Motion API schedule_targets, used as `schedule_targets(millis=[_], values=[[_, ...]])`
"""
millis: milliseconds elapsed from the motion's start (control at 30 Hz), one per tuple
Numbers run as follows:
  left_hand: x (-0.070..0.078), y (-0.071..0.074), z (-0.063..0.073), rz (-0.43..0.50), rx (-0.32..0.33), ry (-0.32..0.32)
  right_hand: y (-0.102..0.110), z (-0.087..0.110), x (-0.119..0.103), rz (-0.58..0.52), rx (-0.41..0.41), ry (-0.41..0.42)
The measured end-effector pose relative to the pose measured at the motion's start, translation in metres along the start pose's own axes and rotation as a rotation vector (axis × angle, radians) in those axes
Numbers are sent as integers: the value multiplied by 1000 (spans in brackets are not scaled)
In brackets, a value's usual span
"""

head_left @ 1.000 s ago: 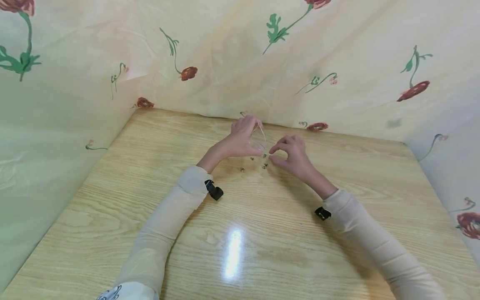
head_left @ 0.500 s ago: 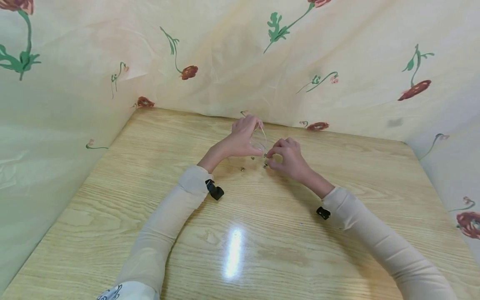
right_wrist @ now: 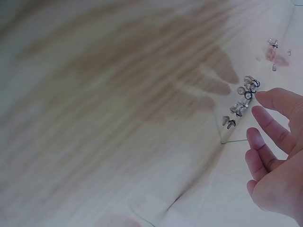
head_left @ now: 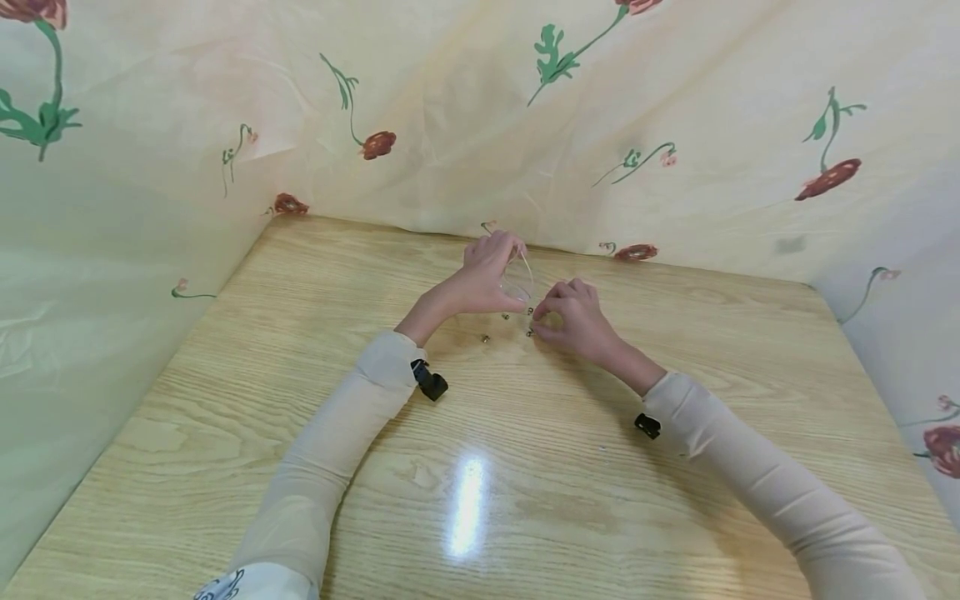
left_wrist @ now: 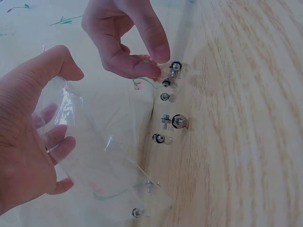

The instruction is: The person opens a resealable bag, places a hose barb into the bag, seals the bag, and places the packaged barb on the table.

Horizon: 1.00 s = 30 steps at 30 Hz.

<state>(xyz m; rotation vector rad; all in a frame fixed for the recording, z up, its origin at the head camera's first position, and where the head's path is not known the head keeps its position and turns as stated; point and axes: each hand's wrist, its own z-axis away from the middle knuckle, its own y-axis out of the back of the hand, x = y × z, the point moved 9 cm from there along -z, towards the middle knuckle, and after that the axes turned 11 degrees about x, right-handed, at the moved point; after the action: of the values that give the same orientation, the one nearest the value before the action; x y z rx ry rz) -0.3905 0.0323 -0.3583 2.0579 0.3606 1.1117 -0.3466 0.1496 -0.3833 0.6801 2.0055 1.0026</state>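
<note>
My left hand (head_left: 483, 279) holds a clear plastic bag (left_wrist: 90, 137), its film spread between the thumb and the fingers. Opposite it, my right hand (head_left: 573, 321) is low over the table, thumb and index finger parted beside small metal screws with dark rings. In the left wrist view a pair of screws (left_wrist: 175, 67) lies right by the right hand's fingertips, with nothing seen held between them. More screws (left_wrist: 179, 121) lie in a loose row on the wood. One screw (left_wrist: 138, 213) shows at the bag's lower end; whether inside or behind the film, I cannot tell.
The wood-grain table (head_left: 525, 517) runs back to a flowered cloth wall (head_left: 465, 108), close behind the hands. A stray screw (head_left: 485, 338) lies nearer me. A tiny clear speck (head_left: 603, 449) lies near the right sleeve. Black straps (head_left: 429, 381) hang at both cuffs.
My right hand has moved slightly left and down toward the screws; its thumb and index finger came closer together, then parted a little. My left hand and the bag have stayed put.
</note>
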Motion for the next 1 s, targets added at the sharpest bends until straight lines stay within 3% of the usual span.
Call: schedule_targets(millis=[1000], values=[[0, 2, 2, -20, 16, -12, -8, 3, -6, 59, -34, 12]])
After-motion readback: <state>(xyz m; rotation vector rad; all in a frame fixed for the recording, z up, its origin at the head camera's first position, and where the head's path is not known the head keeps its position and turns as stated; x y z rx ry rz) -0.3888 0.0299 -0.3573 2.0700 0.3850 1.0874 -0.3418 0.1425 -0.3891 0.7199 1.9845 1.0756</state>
